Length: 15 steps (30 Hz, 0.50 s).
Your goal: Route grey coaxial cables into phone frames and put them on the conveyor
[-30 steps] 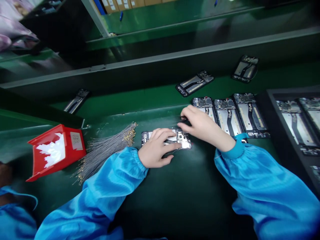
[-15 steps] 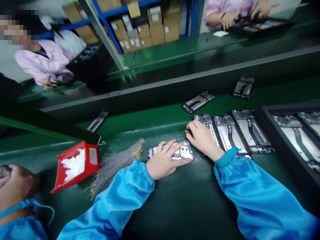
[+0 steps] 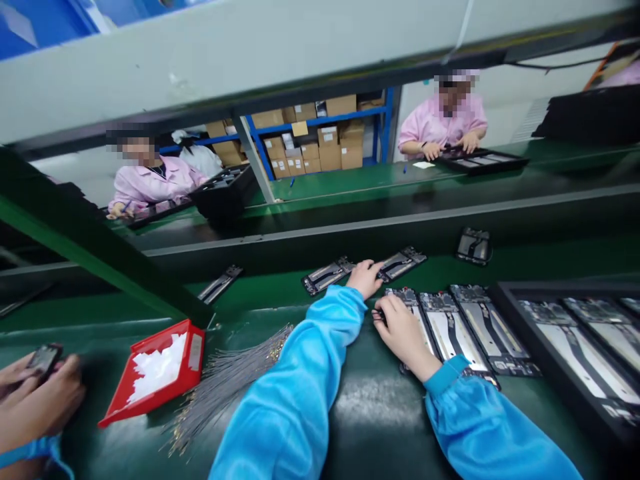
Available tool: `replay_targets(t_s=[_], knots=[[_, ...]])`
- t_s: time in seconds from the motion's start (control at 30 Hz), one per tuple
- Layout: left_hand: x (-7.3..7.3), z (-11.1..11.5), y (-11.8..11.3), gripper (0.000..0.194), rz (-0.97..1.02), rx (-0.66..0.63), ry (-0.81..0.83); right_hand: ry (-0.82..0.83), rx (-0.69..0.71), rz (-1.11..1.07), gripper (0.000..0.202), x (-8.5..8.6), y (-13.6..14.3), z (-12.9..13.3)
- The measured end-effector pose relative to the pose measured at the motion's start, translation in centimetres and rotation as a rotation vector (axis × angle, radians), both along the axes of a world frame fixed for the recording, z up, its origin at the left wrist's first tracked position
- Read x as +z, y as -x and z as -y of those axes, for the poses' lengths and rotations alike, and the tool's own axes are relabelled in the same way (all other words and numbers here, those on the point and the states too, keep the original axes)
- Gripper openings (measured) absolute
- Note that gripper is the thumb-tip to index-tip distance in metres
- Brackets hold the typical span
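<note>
My left hand (image 3: 366, 279) reaches out over the green strip beyond the work surface, fingers stretched out. It lies between two opened phones: one phone (image 3: 326, 276) to its left, another phone (image 3: 403, 264) at its fingertips. Whether it touches either is unclear. My right hand (image 3: 404, 333) is closed, thumb and fingers pinched around a small dark thing I cannot make out. That hand covers part of the nearest phone (image 3: 409, 300) in a row. Beside it lie a second phone (image 3: 453, 333) and a third phone (image 3: 495, 330), circuit boards and dark flex cables showing.
Left of my arm are a bundle of thin grey cables (image 3: 235, 370) and a red bin (image 3: 193, 370) of white pieces. A black tray (image 3: 520, 333) holds phones at right. A co-worker's hands (image 3: 45, 393) hold a small device. A green post (image 3: 110, 240) slants at left.
My left hand has moved up and away from the near surface to the far strip. The phone formerly under it now appears to lie on that strip. My right hand stays pinched beside the row.
</note>
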<state>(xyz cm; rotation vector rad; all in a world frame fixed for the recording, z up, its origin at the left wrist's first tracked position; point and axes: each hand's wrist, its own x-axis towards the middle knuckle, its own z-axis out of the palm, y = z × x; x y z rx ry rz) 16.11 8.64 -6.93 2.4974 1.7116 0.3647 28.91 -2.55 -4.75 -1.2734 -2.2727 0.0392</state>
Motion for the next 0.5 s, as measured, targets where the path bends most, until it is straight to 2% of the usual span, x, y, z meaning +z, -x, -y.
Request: replay_targets(t_s=[0.07,0.17,0.23,0.37,0.43,0.47,0.5], knots=[[-0.6,-0.9,-1.7,0.054,0.001,0.009,0.016,-0.003,-0.003,0.003,0.016,0.4,-0.1,0.3],[-0.8,-1.9,-3.0,0.066,-0.010,0.022,0.037,-0.030,-0.004,0.030,0.016,0.3,-0.1,0.3],[-0.4,-2.3,-3.6,0.071,-0.023,0.035,0.049,-0.072,-0.021,0.047,0.015,-0.7,0.0,-0.3],[1.2,-2.4,-5.0,0.065,-0.041,0.088,0.064,-0.168,-0.035,0.055,0.011,-3.8,-0.9,-2.1],[2.0,-2.0,-4.3,0.064,-0.037,0.124,0.080,-0.211,-0.022,0.082,0.011,-5.3,-1.9,-2.9],[2.2,-1.6,-3.2,0.061,-0.018,0.124,0.112,-0.220,0.016,0.078,0.013,-5.9,-2.2,-3.3],[2.3,-1.0,-1.5,0.055,0.087,0.032,0.199,-0.234,0.074,0.062,0.015,-6.4,-2.2,-3.8]])
